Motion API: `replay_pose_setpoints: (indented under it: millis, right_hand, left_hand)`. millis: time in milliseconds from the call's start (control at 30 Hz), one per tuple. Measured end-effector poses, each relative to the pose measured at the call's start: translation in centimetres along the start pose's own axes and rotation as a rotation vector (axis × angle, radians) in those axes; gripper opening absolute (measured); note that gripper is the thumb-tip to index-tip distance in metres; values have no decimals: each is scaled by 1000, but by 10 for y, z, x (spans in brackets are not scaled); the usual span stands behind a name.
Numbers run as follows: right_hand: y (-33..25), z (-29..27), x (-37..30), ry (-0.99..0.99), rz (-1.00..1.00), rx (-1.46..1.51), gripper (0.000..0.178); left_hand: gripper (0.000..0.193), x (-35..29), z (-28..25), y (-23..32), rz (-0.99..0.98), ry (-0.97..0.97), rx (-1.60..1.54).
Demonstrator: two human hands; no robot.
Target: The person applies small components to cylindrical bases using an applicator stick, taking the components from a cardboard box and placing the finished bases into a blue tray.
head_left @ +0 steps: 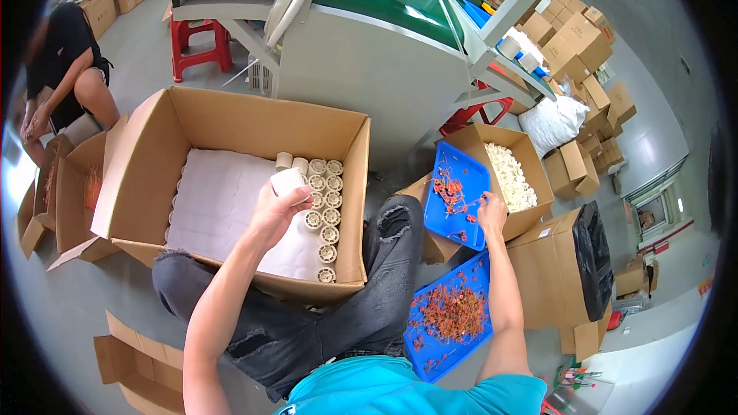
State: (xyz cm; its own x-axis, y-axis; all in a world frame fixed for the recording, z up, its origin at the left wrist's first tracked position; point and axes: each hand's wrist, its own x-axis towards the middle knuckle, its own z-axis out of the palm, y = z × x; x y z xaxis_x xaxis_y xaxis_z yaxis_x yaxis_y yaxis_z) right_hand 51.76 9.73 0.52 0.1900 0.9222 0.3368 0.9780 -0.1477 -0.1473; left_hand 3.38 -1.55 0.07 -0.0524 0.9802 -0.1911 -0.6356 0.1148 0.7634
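Cup in your left hand, right hand at the upper tray

Your left hand [269,214] grasps a white cup [287,181], fingers and thumb closed on its side; the cup is held above the big carton [261,111], just beside the cups [330,217] that stand in rows along the carton's right wall, their spoked ends facing up; a white sheet [231,200] spreads over much of the carton's inside to the left of them.

Your right hand [493,217] is at the right edge of the upper tray [467,163], a blue one, its fingertips drawn together beside the red parts [452,194] scattered there (you cannot tell from this view whether one is pinched between them); the lower tray [473,270], also blue, lies nearer to you with a heap of orange-red pieces [453,313]; to the right of the upper tray, a box [530,220] holds a mass of small white pieces [509,177]; next to it stands a bin [550,269] with a black bag [593,261] over its rim.

Beyond the carton is a green desk [377,19]; a red stool [192,46] stands under its left part; a seated person [65,81] is at your far left.
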Motion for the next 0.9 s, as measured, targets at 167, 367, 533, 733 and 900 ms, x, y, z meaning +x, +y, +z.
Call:
replay_pose_setpoints:
  millis: [167, 367, 533, 733, 900]
  right_hand:
    - [-14, -18, 26, -3, 95, 373, 25]
    - [-137, -49, 14, -149, -108, 1018, 25]
    - [-254, -53, -25, -439, -251, 1444, 22]
    - [-359, -52, -49, -768, -351, 1467, 20]
    - [-372, -24, -52, -906, -363, 1510, 17]
  left_hand:
    - [36, 2, 1, 0, 42, -16, 225]
    - [35, -11, 15, 12, 342, -233, 496]
    - [39, -14, 19, 24, 774, -262, 806]
    - [49, -21, 10, 46, 1086, -7, 1349]
    - [44, -11, -12, 54, 902, 194, 1329]
